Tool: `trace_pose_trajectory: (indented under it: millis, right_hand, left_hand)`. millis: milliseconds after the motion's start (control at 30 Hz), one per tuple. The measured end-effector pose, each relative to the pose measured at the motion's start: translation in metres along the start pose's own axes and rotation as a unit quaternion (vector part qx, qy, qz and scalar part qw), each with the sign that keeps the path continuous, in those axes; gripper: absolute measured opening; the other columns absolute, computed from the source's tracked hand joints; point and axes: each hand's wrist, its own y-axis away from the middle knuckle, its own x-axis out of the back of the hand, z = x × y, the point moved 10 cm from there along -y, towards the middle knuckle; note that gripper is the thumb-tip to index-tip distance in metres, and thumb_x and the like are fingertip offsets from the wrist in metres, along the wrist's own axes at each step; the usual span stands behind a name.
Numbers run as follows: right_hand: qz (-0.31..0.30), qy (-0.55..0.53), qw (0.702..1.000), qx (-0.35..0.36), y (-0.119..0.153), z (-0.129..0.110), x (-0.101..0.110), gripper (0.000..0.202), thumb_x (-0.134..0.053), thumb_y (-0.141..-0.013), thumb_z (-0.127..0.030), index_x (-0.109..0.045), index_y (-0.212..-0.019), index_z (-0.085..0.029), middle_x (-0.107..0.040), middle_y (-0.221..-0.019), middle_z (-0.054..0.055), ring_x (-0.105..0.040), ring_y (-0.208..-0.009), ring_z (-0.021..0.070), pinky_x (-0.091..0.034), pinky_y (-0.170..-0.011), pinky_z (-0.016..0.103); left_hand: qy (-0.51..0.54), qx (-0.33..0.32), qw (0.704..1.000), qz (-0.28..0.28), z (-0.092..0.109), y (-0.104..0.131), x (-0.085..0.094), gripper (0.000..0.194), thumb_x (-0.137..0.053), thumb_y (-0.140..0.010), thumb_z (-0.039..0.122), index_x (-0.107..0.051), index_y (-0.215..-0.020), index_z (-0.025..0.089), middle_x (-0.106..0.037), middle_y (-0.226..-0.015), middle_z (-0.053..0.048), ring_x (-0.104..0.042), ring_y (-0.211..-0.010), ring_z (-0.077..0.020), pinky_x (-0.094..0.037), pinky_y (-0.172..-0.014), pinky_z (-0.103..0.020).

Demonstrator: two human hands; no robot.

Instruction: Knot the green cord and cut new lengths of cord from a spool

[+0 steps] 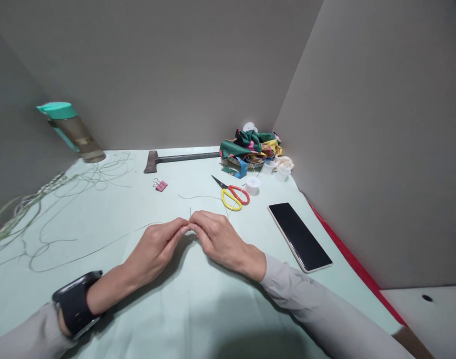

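Observation:
My left hand point(158, 247) and my right hand point(218, 237) meet fingertip to fingertip over the middle of the table. Both are closed in a pinch on a thin green cord point(100, 248). One stretch of it trails left from my left hand across the cloth; a short end sticks up between the fingers. The exact spot where the fingers grip is hidden. Just beyond my right hand lie scissors point(233, 198) with one red and one yellow handle. A thin strand crosses them towards a white spool point(252, 185).
A tangle of green cords point(26, 204) spreads at the left, near a water bottle point(78, 132). Along the back are a hammer-like tool point(151, 162), a pink binder clip point(161, 186), a heap of colourful fabric point(246, 147) and small plastic cups point(283, 173). A phone point(299, 237) lies right.

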Motion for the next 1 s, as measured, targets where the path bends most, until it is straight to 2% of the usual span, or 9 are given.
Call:
trace_pose_trajectory:
  millis: [267,467,633,800,1000]
  right_hand:
    - [-0.018,-0.003,1.0,0.0,0.001,0.002,-0.001,0.016,-0.052,-0.103,-0.014,-0.06,-0.09,-0.016,-0.059,-0.081,-0.002,-0.058,-0.073,0.0125,-0.052,-0.071,0.028]
    - [-0.04,0.004,0.999,0.004,0.001,0.006,-0.006,0.014,-0.053,-0.103,-0.014,-0.061,-0.091,-0.016,-0.06,-0.083,-0.002,-0.059,-0.075,0.013,-0.052,-0.072,0.029]
    - [-0.031,0.013,0.999,-0.002,0.0,0.014,-0.005,0.014,-0.056,-0.104,-0.02,-0.064,-0.093,-0.015,-0.062,-0.085,-0.001,-0.062,-0.078,0.0138,-0.054,-0.075,0.031]
    - [-0.025,0.024,0.999,-0.001,0.0,0.019,-0.003,0.015,-0.059,-0.104,-0.025,-0.065,-0.095,-0.015,-0.065,-0.087,0.0,-0.064,-0.079,0.014,-0.057,-0.076,0.032]
    - [-0.021,0.039,0.999,0.001,0.0,0.017,-0.001,0.014,-0.059,-0.104,-0.024,-0.066,-0.096,-0.014,-0.067,-0.089,0.0,-0.066,-0.081,0.0145,-0.058,-0.078,0.033]
  left_hand:
    - [-0.033,0.002,0.999,-0.02,-0.01,0.002,-0.005,0.025,-0.036,-0.1,0.023,-0.056,-0.084,0.022,-0.063,-0.064,0.001,-0.058,-0.054,-0.0158,-0.045,-0.055,-0.025]
    - [-0.059,0.012,0.997,-0.039,-0.015,0.004,-0.007,0.024,-0.039,-0.098,0.016,-0.057,-0.083,0.02,-0.058,-0.064,0.002,-0.054,-0.055,-0.0154,-0.042,-0.055,-0.026]
    - [-0.07,0.041,0.996,-0.044,-0.022,0.003,-0.004,0.028,-0.047,-0.106,0.025,-0.058,-0.082,0.018,-0.052,-0.065,0.005,-0.049,-0.055,-0.0122,-0.042,-0.056,-0.026]
    - [-0.072,0.058,0.995,-0.036,-0.028,0.003,-0.004,0.033,-0.052,-0.107,0.033,-0.058,-0.079,0.017,-0.045,-0.061,0.007,-0.047,-0.053,-0.0114,-0.044,-0.057,-0.026]
    - [-0.069,0.063,0.994,-0.052,-0.025,0.002,-0.005,0.031,-0.052,-0.108,0.033,-0.061,-0.084,0.016,-0.049,-0.062,0.007,-0.05,-0.053,-0.0114,-0.046,-0.057,-0.026]
